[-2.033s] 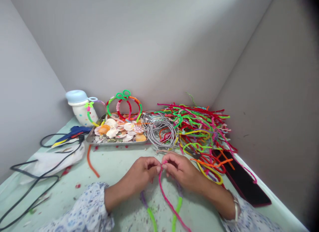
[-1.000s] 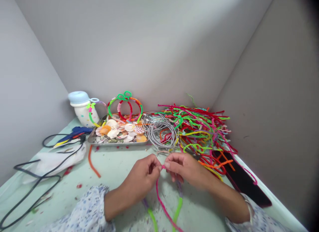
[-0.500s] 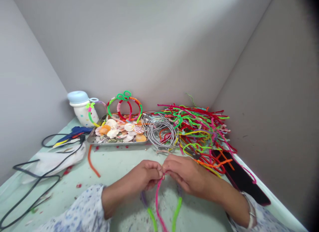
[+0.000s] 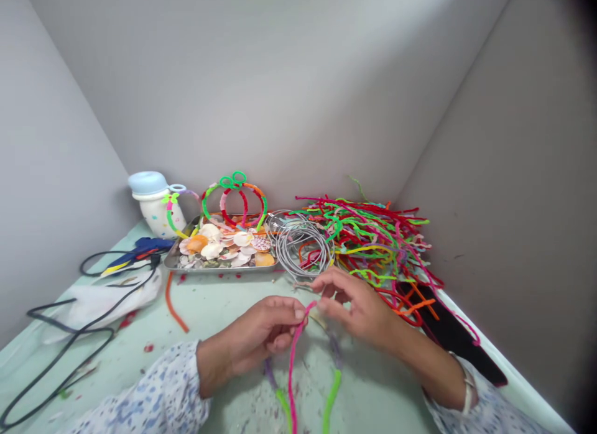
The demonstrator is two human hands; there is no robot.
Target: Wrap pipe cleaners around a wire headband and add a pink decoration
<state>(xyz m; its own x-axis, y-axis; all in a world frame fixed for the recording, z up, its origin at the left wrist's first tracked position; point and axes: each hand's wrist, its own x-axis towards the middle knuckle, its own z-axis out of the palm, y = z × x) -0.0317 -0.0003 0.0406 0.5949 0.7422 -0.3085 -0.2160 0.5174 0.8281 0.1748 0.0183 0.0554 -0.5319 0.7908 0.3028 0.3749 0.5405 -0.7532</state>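
Note:
My left hand (image 4: 265, 336) and my right hand (image 4: 358, 308) meet over the pale green table (image 4: 214, 303). Both pinch the top end of a pink pipe cleaner (image 4: 291, 365), which runs down toward me. My left fingers are curled shut round it. My right thumb and forefinger pinch its tip while the other fingers spread. Under my hands lies a curved band (image 4: 332, 393) wrapped in purple and lime-green pipe cleaner.
A heap of coloured pipe cleaners (image 4: 373, 238) and grey wire hoops (image 4: 301, 250) lie behind my hands. A metal tray of shells (image 4: 224, 247), decorated hoops (image 4: 236, 198), a white jar (image 4: 153, 204), a glue gun (image 4: 135, 249) with black cable, and a dark phone (image 4: 448, 337) surround the spot.
My hands have stayed together on the pink pipe cleaner, working its top end. My right hand has risen slightly and its outer fingers have spread. The pink strand now hangs straighter.

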